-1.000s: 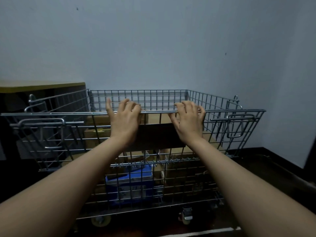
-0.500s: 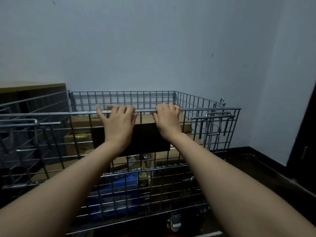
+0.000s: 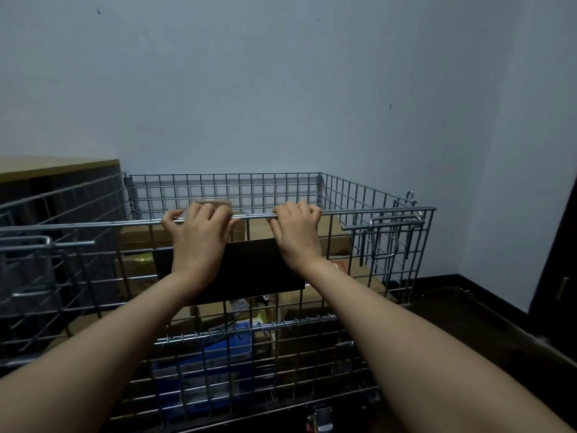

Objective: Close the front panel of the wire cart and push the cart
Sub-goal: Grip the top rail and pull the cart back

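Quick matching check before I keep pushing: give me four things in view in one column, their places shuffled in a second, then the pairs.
1. left hand
2. blue box
3. black rectangular plate
4. metal caster wheel

A. under the grey wire cart
B. on the front panel, between the wrists
C. inside, low behind the mesh
D. fingers curled over the top rail

Pairs: 1-D, 2-C, 3-B, 4-A

Cart: silver wire cart [image 3: 359, 195], open-topped, packed with cardboard boxes and a blue box, close to the pale wall.
Front panel: front panel [image 3: 312, 345] up and upright, a dark plate on its mesh.
Caster: one, under the front edge.
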